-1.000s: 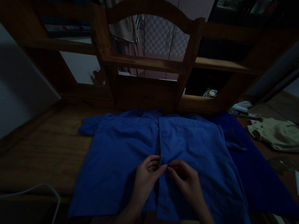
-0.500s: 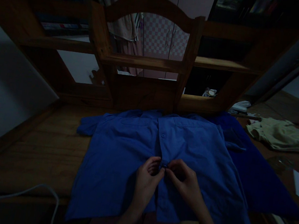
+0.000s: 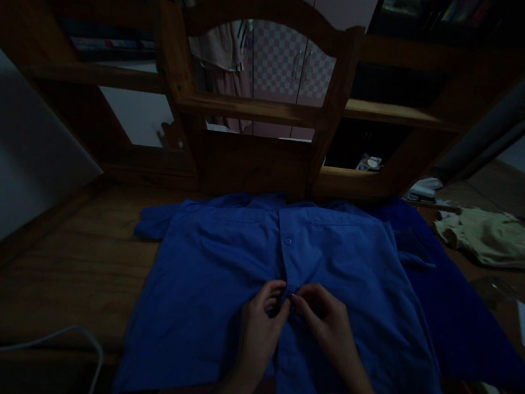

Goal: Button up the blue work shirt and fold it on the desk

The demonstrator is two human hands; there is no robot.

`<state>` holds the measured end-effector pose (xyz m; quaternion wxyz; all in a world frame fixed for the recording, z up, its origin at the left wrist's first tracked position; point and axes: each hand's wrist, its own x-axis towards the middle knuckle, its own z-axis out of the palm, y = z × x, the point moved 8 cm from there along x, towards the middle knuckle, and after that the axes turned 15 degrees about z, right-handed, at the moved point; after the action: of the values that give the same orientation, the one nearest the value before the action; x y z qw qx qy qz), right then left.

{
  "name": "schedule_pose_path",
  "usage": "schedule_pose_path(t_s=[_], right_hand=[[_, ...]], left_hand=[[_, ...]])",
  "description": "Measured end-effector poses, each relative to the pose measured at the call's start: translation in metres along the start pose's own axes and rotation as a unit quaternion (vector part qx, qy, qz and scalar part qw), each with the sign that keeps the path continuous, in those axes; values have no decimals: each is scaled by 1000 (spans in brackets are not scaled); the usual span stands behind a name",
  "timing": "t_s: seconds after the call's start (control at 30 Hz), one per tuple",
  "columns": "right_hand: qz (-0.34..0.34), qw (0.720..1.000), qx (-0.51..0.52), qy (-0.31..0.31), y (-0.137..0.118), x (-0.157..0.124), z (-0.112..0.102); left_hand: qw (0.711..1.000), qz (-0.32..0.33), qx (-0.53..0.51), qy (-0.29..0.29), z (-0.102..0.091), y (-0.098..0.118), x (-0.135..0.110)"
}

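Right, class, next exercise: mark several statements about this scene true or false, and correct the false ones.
1. The bare left hand and bare right hand are both at the front opening of the blue button-front fabric shirt. True.
2. The crumpled pale yellow-green cloth lies left of the shirt. False: it lies to the right.
3. A small round blue button shows above both hands in the picture. True.
4. The left hand holds the thin white cable. False: the cable curves at the lower left, apart from both hands.
5. A darker blue flat cloth shows to the right of the shirt. True.
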<state>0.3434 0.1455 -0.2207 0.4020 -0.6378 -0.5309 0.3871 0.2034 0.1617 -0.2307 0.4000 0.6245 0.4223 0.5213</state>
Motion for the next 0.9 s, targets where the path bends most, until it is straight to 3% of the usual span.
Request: schedule_pose_path(t_s=[0.37,0.9], right_hand=[[-13,999,-44,-7,-5,-2,2],[-9,999,-33,-26,-8,1,2]], left_hand=[[1000,3,20,-22,0,-3,-1],[1000,15,23,-4,-1,-4,-2]])
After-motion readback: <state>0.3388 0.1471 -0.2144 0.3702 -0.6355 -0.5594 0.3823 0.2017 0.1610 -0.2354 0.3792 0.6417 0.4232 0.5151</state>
